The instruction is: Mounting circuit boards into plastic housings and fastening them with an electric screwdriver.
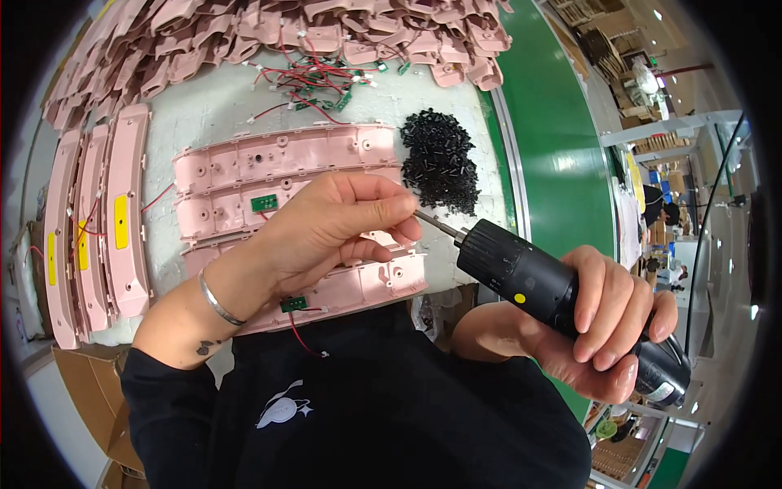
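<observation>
My right hand (611, 326) is wrapped round a black electric screwdriver (517, 273), whose steel bit (440, 224) slants up and left. At the tip of that bit my left hand (350, 216) pinches with thumb and forefinger; a small screw there is too hidden to make out. Under my left arm lie several long pink plastic housings (281, 159), open side up. A small green circuit board (264, 204) sits in one of them. Another green board (293, 304) with a red wire rests in the nearest housing. Right of the housings is a pile of black screws (440, 159).
At the far side, many pink housings (326, 33) are heaped up, with a tangle of wired green boards (322, 81) before them. Several housings with yellow labels (130, 212) stand at left. A green conveyor-like surface (550, 138) runs along the right, beyond a metal edge.
</observation>
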